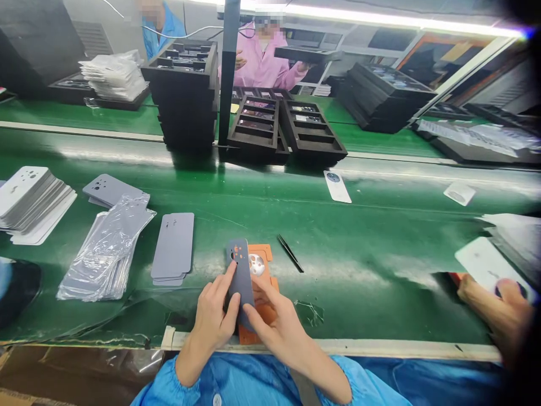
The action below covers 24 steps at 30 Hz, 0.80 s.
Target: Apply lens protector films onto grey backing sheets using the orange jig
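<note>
A dark grey phone back panel with camera holes is tilted over an orange fixture at the near edge of the green table. My left hand holds the panel's left side, its index fingertip near the holes and its thumb on the face. On the other side, my right hand grips the panel's right edge between thumb and fingers. A round silvery part shows on the fixture beside the panel. Black tweezers lie to the right.
Grey panels, plastic-wrapped panels and a white stack stand left. Black trays line the back. A white card lies right of centre. Another person's hand holds a white panel at right.
</note>
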Motion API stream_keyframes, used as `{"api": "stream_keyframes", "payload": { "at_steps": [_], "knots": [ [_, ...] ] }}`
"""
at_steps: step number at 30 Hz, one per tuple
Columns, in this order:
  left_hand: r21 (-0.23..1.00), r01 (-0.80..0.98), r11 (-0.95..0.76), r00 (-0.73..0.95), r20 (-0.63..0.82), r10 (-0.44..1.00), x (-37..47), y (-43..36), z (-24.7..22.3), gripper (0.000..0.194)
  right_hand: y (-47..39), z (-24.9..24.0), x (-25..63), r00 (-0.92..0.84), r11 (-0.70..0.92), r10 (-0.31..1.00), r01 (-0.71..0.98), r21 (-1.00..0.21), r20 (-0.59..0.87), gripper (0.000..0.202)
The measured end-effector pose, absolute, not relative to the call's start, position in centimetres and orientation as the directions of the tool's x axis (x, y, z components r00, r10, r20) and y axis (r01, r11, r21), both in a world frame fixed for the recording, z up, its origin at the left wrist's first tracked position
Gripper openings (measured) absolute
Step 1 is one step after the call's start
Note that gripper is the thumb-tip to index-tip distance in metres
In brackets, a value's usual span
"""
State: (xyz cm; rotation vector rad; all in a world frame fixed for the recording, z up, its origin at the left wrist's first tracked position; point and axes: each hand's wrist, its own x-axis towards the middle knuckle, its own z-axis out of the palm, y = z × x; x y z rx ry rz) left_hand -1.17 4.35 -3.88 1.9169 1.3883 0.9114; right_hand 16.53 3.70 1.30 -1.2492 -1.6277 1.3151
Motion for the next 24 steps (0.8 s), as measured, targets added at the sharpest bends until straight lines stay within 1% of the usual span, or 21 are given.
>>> {"api": "stream_keyframes", "payload": {
  "at_steps": [2,4,6,9,12,15,19,22,24],
  "knots": [
    [0.783,0.567,-0.254,0.189,0.176,0.966,-1.1,4.3,-4.1,0.060,3.4,0.8,16.7,-0.206,-0.021,0.977,0.151,-0.988,-0.052,0.057],
    [0.789,0.566,-0.238,0.161,0.178,0.971,-1.0,4.2,-4.5,0.067,3.2,0.3,17.4,-0.091,-0.056,0.994,0.091,-0.994,-0.064,0.065],
    [0.799,0.558,-0.222,0.141,0.173,0.975,-0.9,4.1,-4.7,0.073,3.1,0.0,18.4,0.001,-0.103,0.995,0.102,-0.989,-0.104,0.070],
    [0.783,0.588,-0.202,0.141,0.147,0.979,-0.8,4.2,-4.7,0.071,2.9,-0.3,19.8,0.048,-0.154,0.988,0.207,-0.966,-0.147,0.075],
    [0.743,0.633,-0.218,0.166,0.145,0.975,-0.8,4.3,-4.2,0.068,2.6,-0.6,20.4,-0.009,-0.101,0.994,0.297,-0.949,-0.108,0.084],
    [0.711,0.656,-0.253,0.209,0.151,0.966,-0.8,4.5,-3.8,0.070,2.2,-1.0,20.5,-0.076,-0.021,0.996,0.398,-0.917,-0.056,0.087],
    [0.657,0.691,-0.299,0.257,0.163,0.952,-0.8,4.7,-3.6,0.064,2.3,-1.4,21.0,-0.149,0.063,0.989,0.537,-0.841,-0.021,0.088],
    [0.607,0.716,-0.343,0.292,0.185,0.938,-0.9,4.7,-3.8,0.056,2.7,-1.6,21.6,-0.183,0.087,0.983,0.593,-0.801,-0.028,0.084],
    [0.578,0.726,-0.373,0.319,0.197,0.927,-0.9,4.7,-3.9,0.055,3.3,-1.5,22.0,-0.187,0.098,0.982,0.617,-0.780,-0.025,0.083]
  ]
}}
